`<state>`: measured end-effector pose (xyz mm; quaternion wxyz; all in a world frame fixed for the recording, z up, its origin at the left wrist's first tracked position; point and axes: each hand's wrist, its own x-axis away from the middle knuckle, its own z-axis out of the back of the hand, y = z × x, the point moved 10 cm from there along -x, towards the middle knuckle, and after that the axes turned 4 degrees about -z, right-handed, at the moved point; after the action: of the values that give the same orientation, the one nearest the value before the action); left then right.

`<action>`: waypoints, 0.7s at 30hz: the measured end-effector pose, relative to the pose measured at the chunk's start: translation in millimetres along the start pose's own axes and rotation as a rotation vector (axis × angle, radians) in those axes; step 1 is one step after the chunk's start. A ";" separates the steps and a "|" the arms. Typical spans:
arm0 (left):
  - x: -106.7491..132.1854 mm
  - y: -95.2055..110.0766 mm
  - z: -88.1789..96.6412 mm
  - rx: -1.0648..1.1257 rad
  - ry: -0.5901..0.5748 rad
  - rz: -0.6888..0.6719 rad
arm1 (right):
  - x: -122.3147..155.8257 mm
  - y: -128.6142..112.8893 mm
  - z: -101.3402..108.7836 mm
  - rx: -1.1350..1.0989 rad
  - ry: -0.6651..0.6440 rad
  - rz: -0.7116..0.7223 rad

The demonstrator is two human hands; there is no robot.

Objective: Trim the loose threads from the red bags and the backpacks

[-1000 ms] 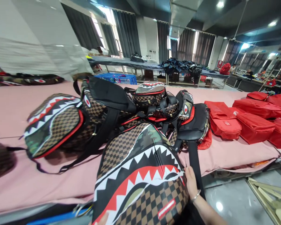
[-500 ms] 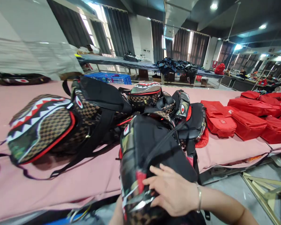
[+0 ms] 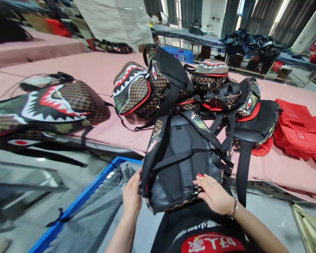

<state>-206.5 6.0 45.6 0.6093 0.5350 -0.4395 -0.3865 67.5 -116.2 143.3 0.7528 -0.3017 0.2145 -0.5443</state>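
Observation:
A backpack [image 3: 183, 154] with a black padded back panel, checkered and camouflage edges and black shoulder straps lies back panel up, its near end tilted toward me over the table edge. My left hand [image 3: 132, 193] is closed on its left side, by the base of a strap. Over the lower right of the panel, my right hand [image 3: 213, 193] has its fingers curled together. A bit of red shows at those fingers, with a small dark piece with shiny spots beside them; what they hold I cannot make out.
Shark-mouth backpacks [image 3: 134, 88] are heaped on the pink table [image 3: 100, 66] beyond, and another backpack [image 3: 68, 102] lies left. Red bags [image 3: 297, 130] sit right. A blue-framed bin [image 3: 79, 200] with grey lining stands below left; a pale metal frame [image 3: 305, 225] is on the floor right.
The backpack has turned from its side to back panel up. My left hand, mostly hidden before, now shows on its left side. My view has swung left and down.

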 end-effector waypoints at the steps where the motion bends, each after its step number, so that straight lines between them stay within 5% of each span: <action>1: -1.3 6.5 -2.2 0.023 -0.004 -0.015 | 2.2 0.6 0.6 -0.016 0.008 0.003; 10: -10.4 61.0 -45.5 -0.049 -0.231 0.029 | 16.9 4.5 10.4 -0.114 0.156 0.020; 15: 45.5 84.9 -82.1 0.237 -0.357 0.267 | 18.7 13.5 35.6 -0.245 0.394 -0.051; 18: 82.4 80.5 -106.0 0.320 -0.460 0.401 | 16.4 26.3 46.5 -0.326 0.501 -0.169; 21: 95.7 68.2 -109.9 0.417 -0.403 0.439 | 8.0 28.9 51.5 -0.359 0.514 -0.211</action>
<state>-72.0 -41.0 120.4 0.4567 0.4539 -0.7245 -0.2461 123.5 -106.0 160.9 0.5484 -0.3029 0.4576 -0.6310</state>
